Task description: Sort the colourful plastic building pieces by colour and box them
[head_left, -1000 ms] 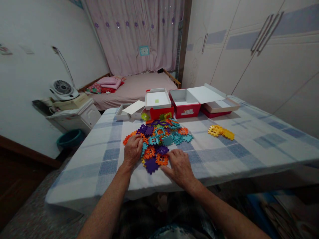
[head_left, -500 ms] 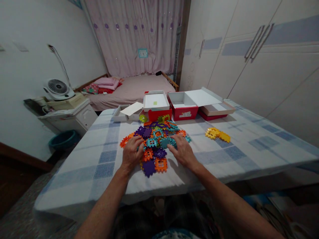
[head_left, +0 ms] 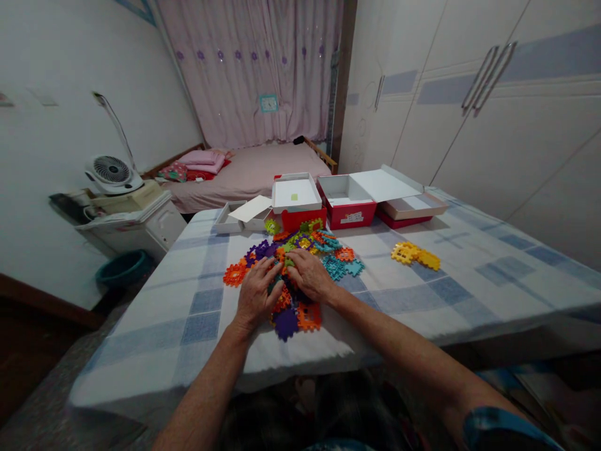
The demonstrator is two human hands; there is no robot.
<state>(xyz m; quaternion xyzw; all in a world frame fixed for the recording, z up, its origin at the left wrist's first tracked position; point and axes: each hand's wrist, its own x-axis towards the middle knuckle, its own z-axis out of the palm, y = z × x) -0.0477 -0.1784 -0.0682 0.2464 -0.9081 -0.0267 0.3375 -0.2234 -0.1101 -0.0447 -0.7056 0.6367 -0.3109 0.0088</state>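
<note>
A heap of flat plastic interlocking tiles with toothed edges lies before me, in orange, purple, teal, lime and yellow. My left hand (head_left: 257,289) is at its left side, with teal tiles (head_left: 272,284) showing between thumb and fingers. From the right, my right hand (head_left: 310,275) reaches over the middle, its fingers apart and touching orange and lime pieces. Its palm hides part of the heap. A purple square tile (head_left: 286,324) and an orange window tile (head_left: 308,317) lie nearest me. Other teal tiles (head_left: 334,267) rest right of the right hand.
Yellow tiles (head_left: 416,255) lie apart on the checked tablecloth (head_left: 375,300). Behind the heap stand a grey-white divided tray (head_left: 230,225), a red box with a white lid (head_left: 300,218), an open red box (head_left: 352,217) and a shallow box (head_left: 413,207).
My right hand has moved left, close to my left hand. Teal tiles that lay between the hands are now mostly out of sight, some at my left hand. The view has shifted slightly.
</note>
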